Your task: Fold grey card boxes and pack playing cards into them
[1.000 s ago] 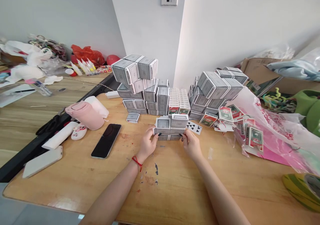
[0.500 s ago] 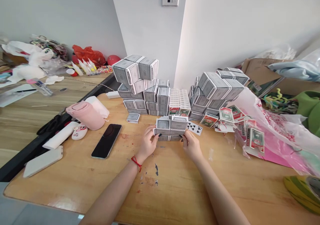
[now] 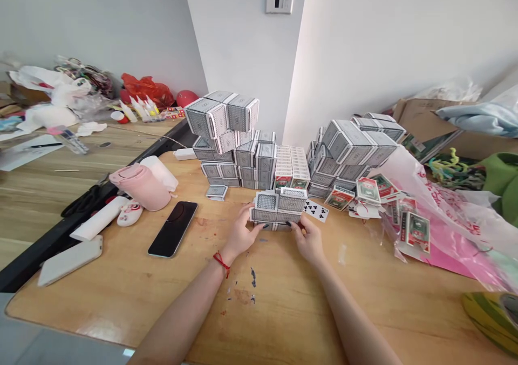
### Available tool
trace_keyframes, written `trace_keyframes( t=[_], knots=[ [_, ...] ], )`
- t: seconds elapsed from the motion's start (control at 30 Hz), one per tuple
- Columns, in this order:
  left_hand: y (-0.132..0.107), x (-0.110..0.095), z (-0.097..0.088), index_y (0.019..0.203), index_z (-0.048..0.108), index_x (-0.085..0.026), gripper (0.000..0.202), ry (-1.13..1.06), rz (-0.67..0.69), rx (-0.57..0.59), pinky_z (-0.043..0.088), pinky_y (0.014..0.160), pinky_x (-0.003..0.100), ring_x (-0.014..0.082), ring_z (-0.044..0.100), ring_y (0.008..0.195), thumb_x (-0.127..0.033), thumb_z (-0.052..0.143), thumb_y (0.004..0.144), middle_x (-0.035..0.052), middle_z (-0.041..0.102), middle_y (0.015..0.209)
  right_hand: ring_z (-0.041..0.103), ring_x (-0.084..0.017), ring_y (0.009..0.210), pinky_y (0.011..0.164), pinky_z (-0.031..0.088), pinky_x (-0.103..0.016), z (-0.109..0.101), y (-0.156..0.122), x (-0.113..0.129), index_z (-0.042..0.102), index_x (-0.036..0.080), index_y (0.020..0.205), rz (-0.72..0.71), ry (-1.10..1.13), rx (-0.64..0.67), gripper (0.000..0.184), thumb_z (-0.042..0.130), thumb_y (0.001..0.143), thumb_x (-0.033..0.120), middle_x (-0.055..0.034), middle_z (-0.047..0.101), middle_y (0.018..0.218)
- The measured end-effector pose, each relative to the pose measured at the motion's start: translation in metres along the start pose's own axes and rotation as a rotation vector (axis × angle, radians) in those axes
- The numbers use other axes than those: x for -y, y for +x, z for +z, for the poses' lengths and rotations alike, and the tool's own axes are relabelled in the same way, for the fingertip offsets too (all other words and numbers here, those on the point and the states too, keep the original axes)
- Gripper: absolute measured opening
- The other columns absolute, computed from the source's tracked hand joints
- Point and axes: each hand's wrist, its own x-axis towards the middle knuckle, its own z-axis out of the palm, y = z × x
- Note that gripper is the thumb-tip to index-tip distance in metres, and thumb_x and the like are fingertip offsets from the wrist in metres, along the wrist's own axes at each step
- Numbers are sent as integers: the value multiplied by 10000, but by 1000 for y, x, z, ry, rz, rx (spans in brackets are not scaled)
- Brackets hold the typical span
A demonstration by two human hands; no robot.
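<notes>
A small block of grey-backed card packs (image 3: pixel 278 209) rests on the wooden table (image 3: pixel 283 305) in front of me. My left hand (image 3: pixel 241 234), with a red string at the wrist, grips the block's left end, and my right hand (image 3: pixel 309 241) grips its right end; both have the fingers curled under the lower edge. A loose clubs card (image 3: pixel 315 210) lies just right of the block. Behind it rise two big piles of the same packs, one on the left (image 3: pixel 230 138) and one on the right (image 3: pixel 348 151), with a white-topped stack (image 3: pixel 290 165) between.
A black phone (image 3: pixel 173 228), a pink roll (image 3: pixel 140 187), a white tube (image 3: pixel 97 225) and a white case (image 3: pixel 68 259) lie to the left. Red-and-green card boxes (image 3: pixel 413 227) and pink plastic bags (image 3: pixel 453 219) spread on the right. A second cluttered table (image 3: pixel 48 181) stands far left.
Both hands slid lower along the block, with fingers now curled under its bottom edge, closing in a little. The view shifted slightly.
</notes>
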Motion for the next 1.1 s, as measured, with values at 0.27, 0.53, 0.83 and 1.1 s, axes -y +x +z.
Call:
trace_keyframes(
  t=[0.27,0.53,0.83,1.1],
  knots=[
    [1,1,3,1129,465,-168,413,-93,-54,15,428,898,355,207,514,1061,-240,596,744,113,529,1123,454,-148,571,528,361,-245,-3,0,5,463,199,637,-63,-103,13,177,428,804,246,-5,488,601],
    [2,-1,4,977,609,-172,215,-100,-44,9,421,912,353,201,494,1073,-267,528,802,95,534,1113,480,-162,601,557,385,-260,-5,0,5,524,191,675,-32,-47,69,182,441,810,281,-22,526,626],
    [5,-3,1,932,638,-182,185,-14,40,13,430,887,382,211,492,1059,-252,521,807,91,583,1056,550,-185,763,698,451,-301,0,5,11,556,191,935,69,298,73,183,464,816,295,-65,614,865],
    [4,-7,0,913,629,-169,175,-14,86,8,428,887,390,213,485,1054,-260,569,776,92,597,1018,559,-209,825,730,445,-331,4,1,14,566,185,877,-44,75,-10,161,423,805,195,-85,621,913]
  ],
)
